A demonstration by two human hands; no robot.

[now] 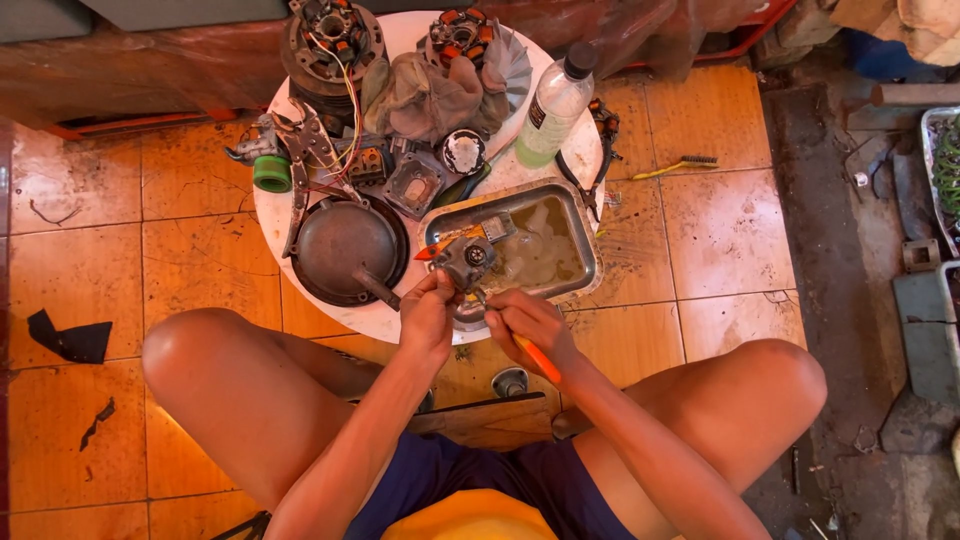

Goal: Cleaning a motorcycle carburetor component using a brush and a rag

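My left hand (428, 312) grips a small grey metal engine part (467, 262) over the near edge of a metal tray (582, 238) that holds murky liquid. My right hand (527, 322) is closed on an orange-handled tool (540, 360), and its tip meets the underside of the part. An orange-tipped piece (440, 247) sticks out to the left of the part. Both hands work above the front rim of a round white table (268, 215).
The table carries a dark round pan (347, 247), pliers (305, 165), a green cap (271, 173), a stator with wires (330, 40), a rag (425, 95) and a clear bottle (555, 100). My bare knees flank it on an orange tiled floor; a yellow brush (678, 165) lies right.
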